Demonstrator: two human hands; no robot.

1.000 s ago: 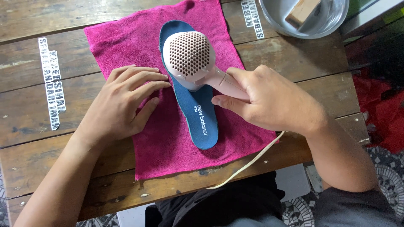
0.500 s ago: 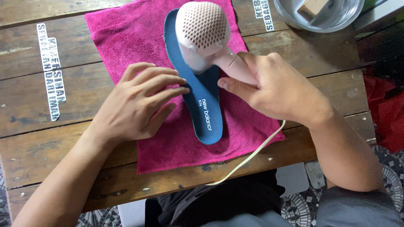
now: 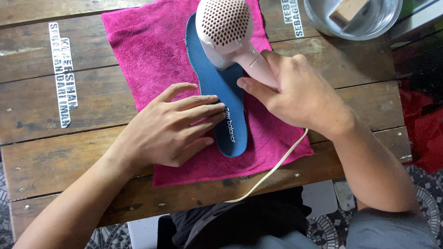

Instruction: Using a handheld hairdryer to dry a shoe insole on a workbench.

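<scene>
Pink plastic fills my right hand [image 3: 302,99]: my fingers are wrapped tight round the handle of the hair dryer [image 3: 230,32], thumb along its near side, and the perforated back of its round head faces up at me while the nozzle points down. Over the last second I have carried it along the blue insole [image 3: 220,94], from the middle of the insole up to the toe end, so the head now hangs above the part nearest the far edge of the table [image 3: 60,152]. The insole lies lengthwise on the magenta towel [image 3: 147,55], heel toward the near edge and toe toward the far one, and it has not shifted on the cloth. My left hand [image 3: 173,129] lies flat and open on the towel, gripping nothing, its fingertips pressing on the insole's left edge about midway along; it has stayed there through the sweep, pinning the insole. I judge the heel and middle have had their share of air and the toe is getting its turn now. The dryer's cream cord [image 3: 272,170] trails from under my right wrist, over the near edge of the table and down. At the far right corner stands a clear bowl [image 3: 369,27] with a tan block in it, well apart from both hands.
</scene>
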